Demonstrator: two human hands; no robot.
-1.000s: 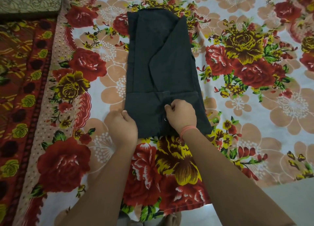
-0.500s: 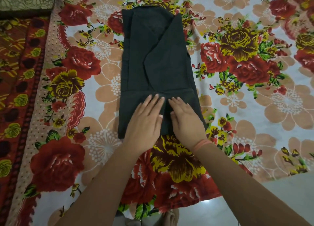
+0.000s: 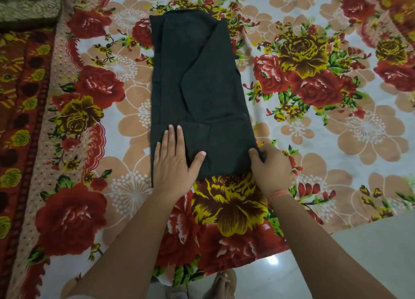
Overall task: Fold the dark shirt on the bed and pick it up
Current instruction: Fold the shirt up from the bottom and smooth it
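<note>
Lying beneath flat left hand — dark shirt, right hand gripping corner.

The shirt lies folded into a long dark strip on a floral sheet. The left hand rests flat on its near left part, fingers straight. The right hand, with a band at the wrist, grips the near right corner, thumb on top; its fingers seem tucked beneath the edge. A foot stands on the pale floor below.
</note>
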